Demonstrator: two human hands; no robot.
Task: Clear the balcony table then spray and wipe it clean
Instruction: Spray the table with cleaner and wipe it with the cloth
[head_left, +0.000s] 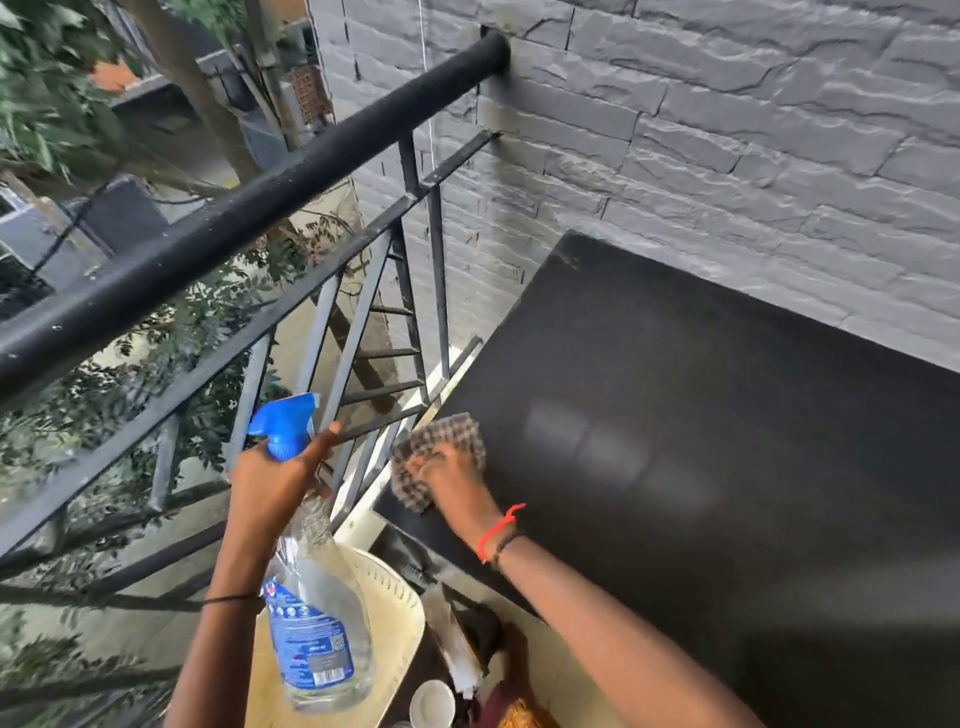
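Observation:
The black balcony table (727, 467) stands against the grey stone wall, its top bare and faintly streaked. My right hand (452, 480) grips a brown checked cloth (441, 436) and presses it on the table's near left corner. My left hand (275, 478) holds a clear spray bottle (317, 623) by the neck, just under its blue trigger head (283, 423). The bottle hangs left of the table, in front of the railing.
A black metal railing (249, 208) with slanted bars runs along the left, close to the table's left edge. Below my arms sit a cream plastic basket (400, 623), a white cup (432, 704) and some dark items. The grey wall (727, 156) backs the table.

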